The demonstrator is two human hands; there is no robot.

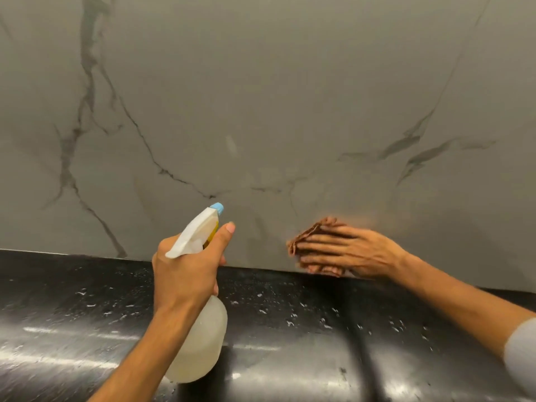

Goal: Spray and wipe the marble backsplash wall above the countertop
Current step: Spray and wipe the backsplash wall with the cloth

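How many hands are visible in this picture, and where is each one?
2. The left hand grips the spray bottle above the black countertop. The right hand presses a brown cloth against the marble wall, just above the countertop.

Left hand (185, 274): raised on a bare forearm from below, back toward the camera, curled round the neck of a spray bottle (200, 343), one finger stretched out straight beside the spray head. Right hand (351, 252): reaching in from the right, fingers straight and slightly spread, pressed flat on a cloth (307, 233); motion-blurred; grey sleeve (522, 355) near the elbow.
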